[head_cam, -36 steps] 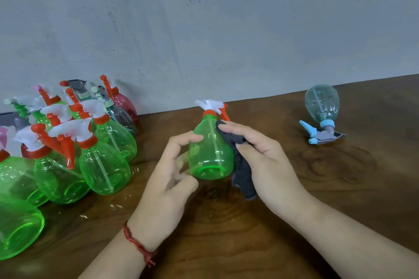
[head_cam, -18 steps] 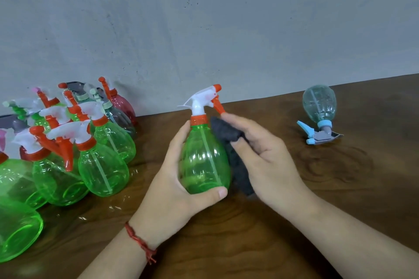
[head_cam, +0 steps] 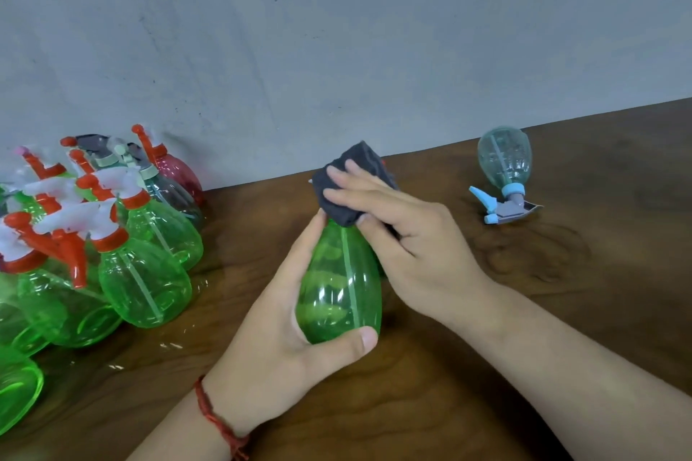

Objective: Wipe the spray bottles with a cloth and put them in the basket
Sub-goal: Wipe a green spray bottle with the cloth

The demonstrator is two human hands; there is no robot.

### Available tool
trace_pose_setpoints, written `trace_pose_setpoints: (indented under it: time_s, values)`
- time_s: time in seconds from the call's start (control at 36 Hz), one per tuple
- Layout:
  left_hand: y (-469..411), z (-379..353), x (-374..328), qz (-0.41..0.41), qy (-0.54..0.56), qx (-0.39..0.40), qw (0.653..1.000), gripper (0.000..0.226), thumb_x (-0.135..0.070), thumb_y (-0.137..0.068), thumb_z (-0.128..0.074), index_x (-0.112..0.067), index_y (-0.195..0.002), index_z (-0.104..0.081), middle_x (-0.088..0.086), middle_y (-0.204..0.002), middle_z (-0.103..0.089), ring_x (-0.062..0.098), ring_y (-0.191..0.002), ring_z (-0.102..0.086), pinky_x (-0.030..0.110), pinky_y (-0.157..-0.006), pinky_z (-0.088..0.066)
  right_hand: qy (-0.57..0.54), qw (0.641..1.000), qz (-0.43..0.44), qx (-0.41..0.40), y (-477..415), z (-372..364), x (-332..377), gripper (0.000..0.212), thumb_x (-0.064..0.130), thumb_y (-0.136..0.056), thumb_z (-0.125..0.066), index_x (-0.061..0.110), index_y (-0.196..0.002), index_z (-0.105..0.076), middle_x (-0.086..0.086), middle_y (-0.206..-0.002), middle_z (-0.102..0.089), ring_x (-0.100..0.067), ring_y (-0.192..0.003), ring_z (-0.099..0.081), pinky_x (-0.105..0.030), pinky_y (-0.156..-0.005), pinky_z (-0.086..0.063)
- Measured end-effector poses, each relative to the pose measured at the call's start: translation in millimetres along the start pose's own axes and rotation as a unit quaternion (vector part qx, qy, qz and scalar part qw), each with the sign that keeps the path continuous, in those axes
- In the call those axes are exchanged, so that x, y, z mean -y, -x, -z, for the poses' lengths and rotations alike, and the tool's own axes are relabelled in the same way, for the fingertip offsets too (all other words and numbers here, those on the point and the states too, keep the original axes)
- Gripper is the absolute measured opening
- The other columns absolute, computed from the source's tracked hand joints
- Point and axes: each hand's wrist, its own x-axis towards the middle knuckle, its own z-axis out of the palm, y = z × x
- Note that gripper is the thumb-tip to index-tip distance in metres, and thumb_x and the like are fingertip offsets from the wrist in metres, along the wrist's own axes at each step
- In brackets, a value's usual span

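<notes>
Two hands: left hand (head_cam: 277, 341) is curled round the body of the green bottle (head_cam: 339, 288), thumb at its base; right hand (head_cam: 412, 236) grasps the dark cloth (head_cam: 348, 176) over the spray head, fingers lightly bent on top.
Bottle place: held over the table (head_cam: 449, 367), neck pointing away.
Risk: hard rubbing may twist the smooth plastic out of the left grip.
Second risk: the cloth may catch on the covered trigger.
Basket: not visible.
</notes>
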Motion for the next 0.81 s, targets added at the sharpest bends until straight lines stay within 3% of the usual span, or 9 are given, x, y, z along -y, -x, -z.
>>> trace_pose_setpoints:
  time_s: [0.11,0.22,0.33,0.39,0.5,0.58,0.67,0.81]
  values:
    - [0,-1,0,0.002,0.008,-0.001,1.000,0.113,-0.020,-0.083,-0.091,-0.045,-0.167,-0.020,-0.025,-0.161,-0.046,0.004,-0.147,-0.049,0.034,-0.120,-0.045,0.054,0.998,0.009,-0.021,-4,9,-7,0.046,-0.008,-0.103,-0.051,0.014,-0.141,-0.067,0.007,-0.153,-0.058,-0.003,-0.150,-0.041,-0.031,-0.126,-0.034]
    - [1,-3,-1,0.009,0.015,-0.008,1.000,0.115,-0.024,-0.080,-0.091,-0.049,-0.166,-0.019,-0.027,-0.157,-0.050,0.003,-0.141,-0.055,0.020,-0.111,-0.048,0.059,0.995,-0.024,-0.070,-3,8,-12,0.049,-0.008,-0.104,-0.051,0.018,-0.142,-0.066,0.011,-0.153,-0.056,-0.002,-0.150,-0.040,-0.028,-0.125,-0.034]
    - [1,-1,-1,0.007,0.008,-0.023,1.000,0.116,-0.030,-0.080,-0.092,-0.051,-0.166,-0.016,-0.033,-0.159,-0.044,-0.004,-0.144,-0.048,0.015,-0.113,-0.043,0.046,0.999,0.008,-0.021,-2,1,-9,0.049,-0.008,-0.104,-0.052,0.017,-0.144,-0.064,0.009,-0.155,-0.055,-0.004,-0.152,-0.037,-0.025,-0.125,-0.032]
    - [2,0,0,0.002,0.014,-0.022,1.000,0.115,-0.031,-0.081,-0.093,-0.051,-0.165,-0.018,-0.032,-0.160,-0.044,-0.002,-0.145,-0.048,0.021,-0.115,-0.045,0.052,0.998,0.018,-0.011,-4,4,-11,0.050,-0.008,-0.104,-0.051,0.018,-0.144,-0.064,0.010,-0.155,-0.055,-0.003,-0.152,-0.037,-0.025,-0.125,-0.031]
    - [4,0,1,-0.012,0.086,-0.032,0.996,0.108,-0.028,-0.080,-0.091,-0.047,-0.165,-0.027,-0.014,-0.159,-0.053,0.016,-0.144,-0.056,0.047,-0.117,-0.049,0.070,0.996,0.027,-0.050,-2,4,-17,0.047,-0.011,-0.101,-0.053,0.014,-0.137,-0.070,0.006,-0.149,-0.061,-0.008,-0.148,-0.046,-0.032,-0.124,-0.037]
    - [3,3,1,-0.029,0.155,-0.069,0.985,0.106,-0.021,-0.076,-0.087,-0.043,-0.164,-0.033,0.000,-0.156,-0.057,0.027,-0.140,-0.060,0.045,-0.110,-0.055,0.076,0.994,0.028,-0.078,1,-1,-18,0.046,-0.014,-0.095,-0.055,0.011,-0.128,-0.076,0.004,-0.142,-0.067,-0.007,-0.137,-0.058,-0.032,-0.117,-0.046]
    - [2,6,-1,-0.055,0.147,-0.075,0.985,0.107,-0.018,-0.076,-0.085,-0.039,-0.166,-0.030,0.003,-0.157,-0.055,0.029,-0.140,-0.059,0.047,-0.107,-0.056,0.052,0.996,0.005,-0.074,4,-5,-17,0.045,-0.013,-0.092,-0.056,0.012,-0.121,-0.079,0.006,-0.129,-0.074,-0.003,-0.123,-0.066,-0.031,-0.108,-0.053]
    - [1,10,3,-0.052,0.140,-0.068,0.986,0.108,-0.020,-0.076,-0.087,-0.042,-0.165,-0.030,0.001,-0.156,-0.057,0.028,-0.138,-0.061,0.044,-0.106,-0.057,-0.064,0.985,-0.061,-0.150,0,1,-13,0.043,-0.012,-0.097,-0.056,0.014,-0.123,-0.078,0.007,-0.128,-0.074,-0.010,-0.126,-0.066,-0.032,-0.111,-0.051]
